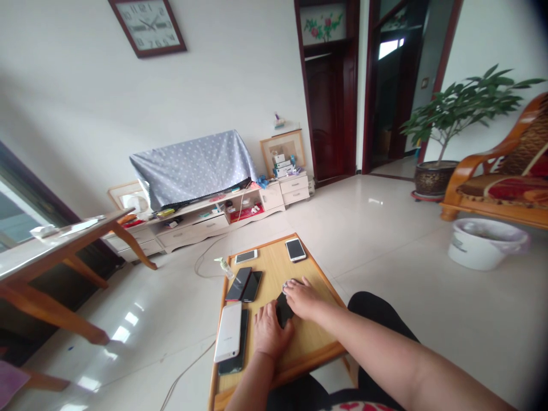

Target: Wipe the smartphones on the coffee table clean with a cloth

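A black smartphone [283, 311] lies on the small wooden table [274, 268] in front of me, partly covered by my hands. My left hand [272, 331] grips its near left side, with the thumb and fingers closed about the edge. At the phone's far end is my right hand [302, 298], fingers bent and pressed down on a small whitish cloth-like piece [286, 287]. That piece is mostly hidden beneath the fingers. To the left, a white phone [229, 331] rests face down, overlapping a dark phone [241, 348].
Two dark phones [240, 284] overlap near a clear pump bottle [226, 268]. White phones lie at the far left [246, 256] and far right [295, 249] of the table. A white bucket [482, 245] stands at right; a bench [55, 302] is at left.
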The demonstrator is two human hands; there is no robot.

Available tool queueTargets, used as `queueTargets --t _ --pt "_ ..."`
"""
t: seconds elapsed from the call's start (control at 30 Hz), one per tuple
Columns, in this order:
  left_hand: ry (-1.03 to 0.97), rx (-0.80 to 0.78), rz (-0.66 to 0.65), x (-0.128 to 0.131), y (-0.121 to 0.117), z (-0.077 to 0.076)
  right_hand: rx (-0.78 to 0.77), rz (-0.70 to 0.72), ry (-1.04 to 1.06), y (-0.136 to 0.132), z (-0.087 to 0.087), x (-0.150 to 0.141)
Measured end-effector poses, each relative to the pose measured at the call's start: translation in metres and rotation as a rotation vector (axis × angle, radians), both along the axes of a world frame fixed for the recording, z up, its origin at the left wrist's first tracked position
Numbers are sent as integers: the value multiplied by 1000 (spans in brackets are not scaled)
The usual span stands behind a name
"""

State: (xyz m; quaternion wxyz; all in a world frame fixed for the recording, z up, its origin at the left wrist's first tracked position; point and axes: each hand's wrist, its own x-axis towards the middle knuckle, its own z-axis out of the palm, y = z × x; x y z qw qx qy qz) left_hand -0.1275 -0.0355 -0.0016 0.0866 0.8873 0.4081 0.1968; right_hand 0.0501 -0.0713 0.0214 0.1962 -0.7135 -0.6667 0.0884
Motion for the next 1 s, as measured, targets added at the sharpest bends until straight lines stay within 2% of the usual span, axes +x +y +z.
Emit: queueTargets --t 0.13,0.3,0.37,0.5,0.6,0.73,0.83,1.0 --pt "-2 24 -1 0 1 -2 13 -104 -18 -2 -3 10" --pt "-7 11 -6 1 -1 0 27 46 -28 -31 -15 -13" --pt "-8 6 -3 1 -1 1 39 65 -33 -37 -14 -12" --pt "-2 4 -3 0 -1 1 23 -62 -49 -32 -6 9" --pt "-2 0 -9 0 0 0 18 -101 -53 -30 -4 9" --pt "7 1 -1 1 -1 0 26 -3 -50 -42 -8 -16" --pt "11 0 1 1 -2 1 42 63 -29 -47 -7 -20" --pt "14 1 2 -1 -1 2 15 -95 -31 -41 -1 -1"
